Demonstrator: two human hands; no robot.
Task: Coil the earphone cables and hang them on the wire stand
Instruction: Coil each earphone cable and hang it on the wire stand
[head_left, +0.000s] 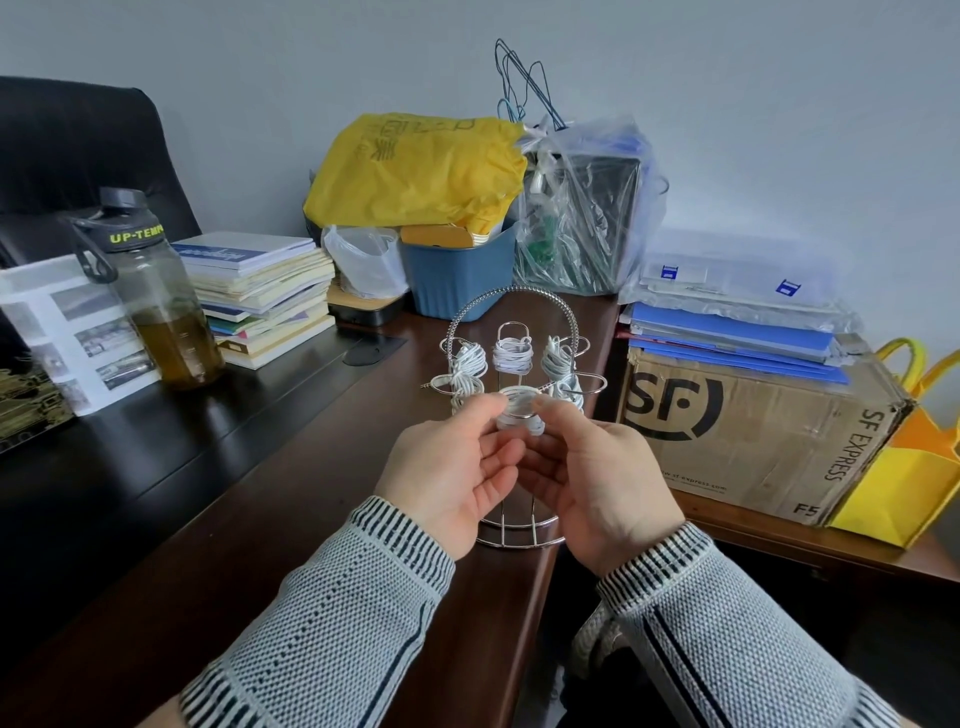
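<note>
Two hands met in front of the wire stand, hiding most of its lower stem; only the round base ring showed beneath the wrists. The left hand and the right hand each pinched, thumb against fingertips, a white coiled earphone cable at the stand's front hook, the left on its left edge and the right on its right edge. Whether that coil already sat on the hook could not be told. Its loops lay roughly flat, long axis running left to right. Other coiled cables hung on the stand's upper and side hooks, partly overlapping one another.

Behind the stand stood a blue bin under a yellow bag. Left of the stand were a stack of books and a water bottle holding amber liquid. Right of the stand sat a cardboard box, topped with blue folders. The stand stood on the dark wooden desk, near its right edge.
</note>
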